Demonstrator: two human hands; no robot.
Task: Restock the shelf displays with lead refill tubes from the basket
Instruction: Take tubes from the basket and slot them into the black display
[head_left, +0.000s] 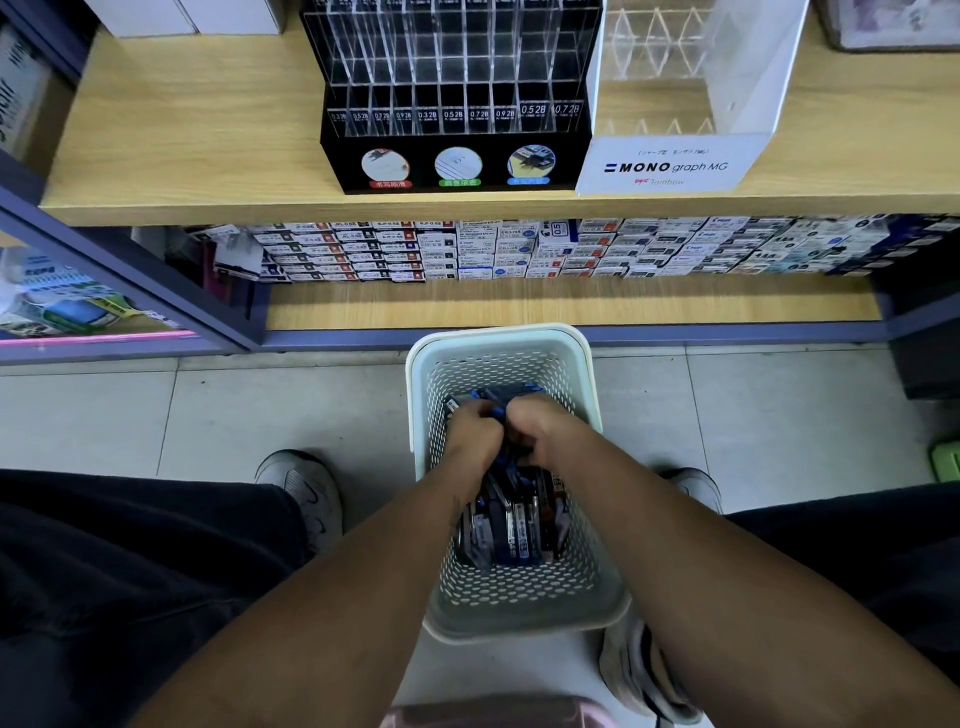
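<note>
A pale perforated basket (587, 525) stands on the floor between my feet, holding several dark and blue lead refill tubes (511, 530). Both hands are down inside it. My left hand (475, 431) curls round a bunch of blue tubes, whose ends stick out past the knuckles. My right hand (535, 426) is pressed against the left, its fingers curled into the same bunch. On the upper wooden shelf stands a black display (457, 156) with clear, empty slots labelled 0.3, 0.5, 0.7 and 0.9 2B.
A white MONO graph display (670, 166) with clear dividers stands right of the black one. The lower shelf (571, 301) carries rows of small refill boxes at its back. Grey shelf frames flank the tiled floor. My shoes and dark trouser legs sit either side of the basket.
</note>
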